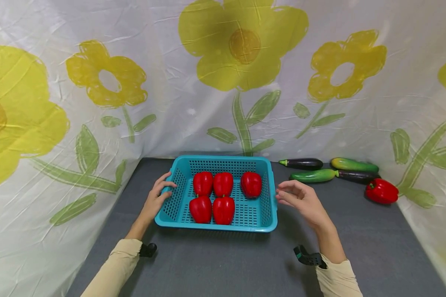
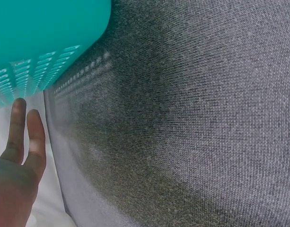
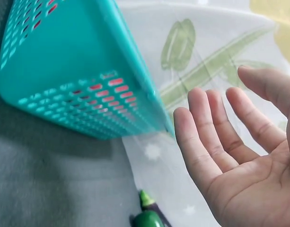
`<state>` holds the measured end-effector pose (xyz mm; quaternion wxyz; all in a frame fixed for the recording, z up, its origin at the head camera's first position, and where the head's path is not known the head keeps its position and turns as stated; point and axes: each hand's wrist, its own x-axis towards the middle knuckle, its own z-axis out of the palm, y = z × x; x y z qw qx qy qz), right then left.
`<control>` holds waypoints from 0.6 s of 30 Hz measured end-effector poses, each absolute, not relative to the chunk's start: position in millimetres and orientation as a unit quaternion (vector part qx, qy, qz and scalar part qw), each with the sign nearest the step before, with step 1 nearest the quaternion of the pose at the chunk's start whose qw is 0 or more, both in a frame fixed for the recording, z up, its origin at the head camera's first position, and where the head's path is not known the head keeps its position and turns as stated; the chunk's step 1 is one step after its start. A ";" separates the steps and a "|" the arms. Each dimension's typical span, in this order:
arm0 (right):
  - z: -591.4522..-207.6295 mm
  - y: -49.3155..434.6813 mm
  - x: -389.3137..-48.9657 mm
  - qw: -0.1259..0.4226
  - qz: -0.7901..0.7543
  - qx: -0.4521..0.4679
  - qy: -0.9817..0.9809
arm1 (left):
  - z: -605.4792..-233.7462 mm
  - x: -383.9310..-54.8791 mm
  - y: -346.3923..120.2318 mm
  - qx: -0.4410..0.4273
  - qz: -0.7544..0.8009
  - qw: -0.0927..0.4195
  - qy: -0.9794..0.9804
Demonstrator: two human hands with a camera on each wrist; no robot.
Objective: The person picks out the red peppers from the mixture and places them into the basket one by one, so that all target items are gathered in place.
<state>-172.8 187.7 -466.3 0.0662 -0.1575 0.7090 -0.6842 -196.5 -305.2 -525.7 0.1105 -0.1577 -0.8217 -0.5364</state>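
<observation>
A blue plastic basket (image 1: 218, 228) with lattice walls stands on the grey table, holding several red bell peppers (image 1: 223, 184), two in its front row and the others behind. At the basket's left rim is my left hand (image 1: 157, 200), fingers loosely bent over the edge. In the left wrist view, two of its fingers (image 2: 36, 137) extend toward the lattice wall. Just off the right rim, my right hand (image 1: 301, 202) has its palm toward the basket and nothing in it. The right wrist view shows its fingers spread and relaxed beside the basket wall (image 3: 64, 52).
Right of the basket, toward the back, lie dark eggplants (image 1: 304, 163) and green zucchini-like vegetables (image 1: 314, 175). One more red bell pepper (image 1: 381, 191) rests at the table's right edge. A white flower-printed curtain (image 1: 163, 82) hangs behind the grey table (image 1: 223, 264).
</observation>
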 end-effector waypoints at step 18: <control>-484.6 242.9 -160.2 0.057 -0.678 -0.148 0.718 | -520.7 -194.8 -302.8 -0.161 -0.553 0.105 -0.810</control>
